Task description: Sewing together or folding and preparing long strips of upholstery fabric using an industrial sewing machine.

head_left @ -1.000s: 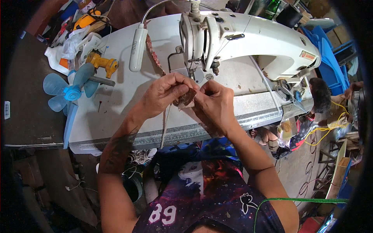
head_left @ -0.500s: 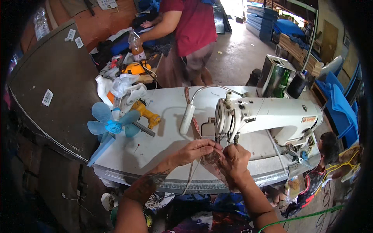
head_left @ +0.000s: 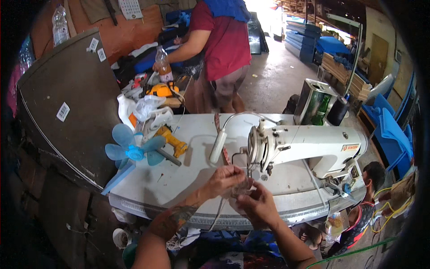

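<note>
In front of the needle end of a white sewing machine [head_left: 309, 140], my two hands are close together above the table. My left hand [head_left: 222, 180] pinches a small brownish piece of thin material [head_left: 240, 188] between thumb and fingers. My right hand [head_left: 257, 204] has its fingers curled at the other side of the same piece. The fingers partly cover it, so its exact kind cannot be made out. A narrow pale strip [head_left: 218, 213] hangs over the table's front edge below my left hand.
On the white table [head_left: 192, 123] stand a blue fan [head_left: 135, 152], a yellow power tool [head_left: 172, 141], a lamp [head_left: 217, 146], a metal can [head_left: 312, 101], a green bottle [head_left: 320, 112] and a dark thread cone [head_left: 337, 112]. One person [head_left: 226, 45] stands behind; another [head_left: 358, 215] is at lower right.
Both hands have drawn back from the machine's needle area, the right one moving down and left with its palm turning. The brownish piece came along, and the view has tilted up slightly.
</note>
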Demonstrator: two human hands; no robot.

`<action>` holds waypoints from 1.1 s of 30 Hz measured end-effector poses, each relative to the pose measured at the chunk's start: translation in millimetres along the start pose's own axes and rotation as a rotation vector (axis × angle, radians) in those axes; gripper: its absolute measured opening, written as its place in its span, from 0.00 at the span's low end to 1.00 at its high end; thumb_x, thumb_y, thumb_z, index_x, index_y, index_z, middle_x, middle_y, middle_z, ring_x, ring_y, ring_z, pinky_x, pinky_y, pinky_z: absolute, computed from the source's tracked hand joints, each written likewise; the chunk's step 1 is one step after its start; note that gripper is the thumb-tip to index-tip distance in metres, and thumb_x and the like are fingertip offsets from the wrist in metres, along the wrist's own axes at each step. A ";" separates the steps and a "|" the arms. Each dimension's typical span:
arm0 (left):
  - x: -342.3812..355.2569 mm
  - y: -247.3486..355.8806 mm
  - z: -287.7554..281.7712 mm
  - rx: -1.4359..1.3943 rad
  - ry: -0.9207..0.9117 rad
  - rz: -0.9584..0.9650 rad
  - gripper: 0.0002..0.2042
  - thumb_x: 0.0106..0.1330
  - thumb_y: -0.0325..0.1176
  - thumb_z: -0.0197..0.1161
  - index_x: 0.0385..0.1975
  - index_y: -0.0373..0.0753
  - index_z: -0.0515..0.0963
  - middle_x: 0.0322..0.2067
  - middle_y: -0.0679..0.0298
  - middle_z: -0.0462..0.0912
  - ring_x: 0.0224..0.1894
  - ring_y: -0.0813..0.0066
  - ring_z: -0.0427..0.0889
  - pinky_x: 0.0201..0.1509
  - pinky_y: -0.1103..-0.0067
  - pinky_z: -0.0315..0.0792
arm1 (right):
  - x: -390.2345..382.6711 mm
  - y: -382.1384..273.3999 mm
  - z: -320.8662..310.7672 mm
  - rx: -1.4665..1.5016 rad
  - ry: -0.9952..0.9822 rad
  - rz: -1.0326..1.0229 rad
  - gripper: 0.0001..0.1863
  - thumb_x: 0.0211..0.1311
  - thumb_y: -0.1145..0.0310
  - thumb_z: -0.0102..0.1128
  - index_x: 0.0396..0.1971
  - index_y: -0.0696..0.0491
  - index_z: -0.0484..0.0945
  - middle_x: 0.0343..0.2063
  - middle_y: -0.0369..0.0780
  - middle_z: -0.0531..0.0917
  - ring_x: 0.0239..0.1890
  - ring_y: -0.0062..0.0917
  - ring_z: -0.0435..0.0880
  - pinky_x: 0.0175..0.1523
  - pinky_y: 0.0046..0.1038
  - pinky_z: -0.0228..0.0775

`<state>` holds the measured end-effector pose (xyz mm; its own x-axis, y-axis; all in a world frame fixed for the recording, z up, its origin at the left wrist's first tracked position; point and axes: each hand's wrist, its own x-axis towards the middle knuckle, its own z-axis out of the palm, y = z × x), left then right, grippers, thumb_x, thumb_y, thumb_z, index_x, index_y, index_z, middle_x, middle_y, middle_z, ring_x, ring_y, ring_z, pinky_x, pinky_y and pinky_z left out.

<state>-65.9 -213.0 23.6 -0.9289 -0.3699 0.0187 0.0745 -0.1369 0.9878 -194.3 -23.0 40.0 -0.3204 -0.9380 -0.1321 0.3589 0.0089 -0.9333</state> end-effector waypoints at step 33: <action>-17.2 5.2 -12.5 0.566 0.184 0.077 0.08 0.78 0.30 0.64 0.48 0.32 0.83 0.40 0.68 0.85 0.41 0.84 0.80 0.50 0.83 0.74 | -94.7 29.6 46.3 -1.218 -0.981 -0.258 0.09 0.68 0.67 0.62 0.34 0.57 0.86 0.34 0.47 0.89 0.38 0.46 0.89 0.46 0.43 0.82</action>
<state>-45.0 -218.8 26.5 -0.8464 -0.5196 0.1168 -0.1125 0.3887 0.9145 -112.7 50.1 40.3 0.5814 -0.8037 -0.1268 -0.6561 -0.3709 -0.6572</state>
